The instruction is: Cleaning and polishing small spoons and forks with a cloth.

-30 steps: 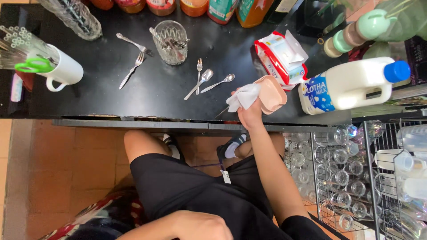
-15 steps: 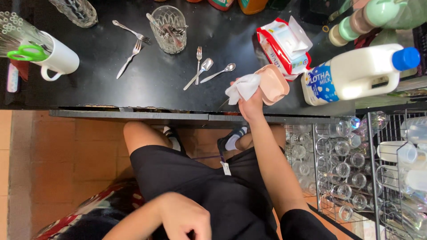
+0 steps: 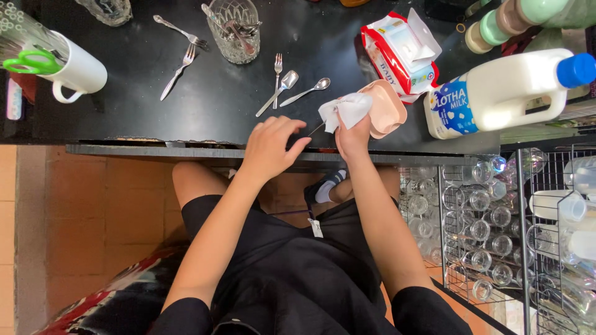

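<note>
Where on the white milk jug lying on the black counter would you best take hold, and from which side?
Grip the milk jug by its moulded handle, coming from above on the counter-edge side: the jug lies on its side, blue cap pointing right, handle along its near edge and apparently unobstructed.

The tabletop (image 3: 186,93) is black and shiny. A glass cup (image 3: 234,28) w/ cutlery inside stands at its far edge. Left of the cup lie 2 forks (image 3: 180,69). Right of the cup, nearer the front edge, lie a small fork (image 3: 277,67) and 2 spoons (image 3: 297,93). Far left of the cup stands a white mug (image 3: 74,69) w/ green scissors (image 3: 28,62) in it. Right of the cup sits a red and white wipes pack (image 3: 397,53). Past that, a white milk jug (image 3: 503,93) w/ a blue cap lies on its side.
</note>
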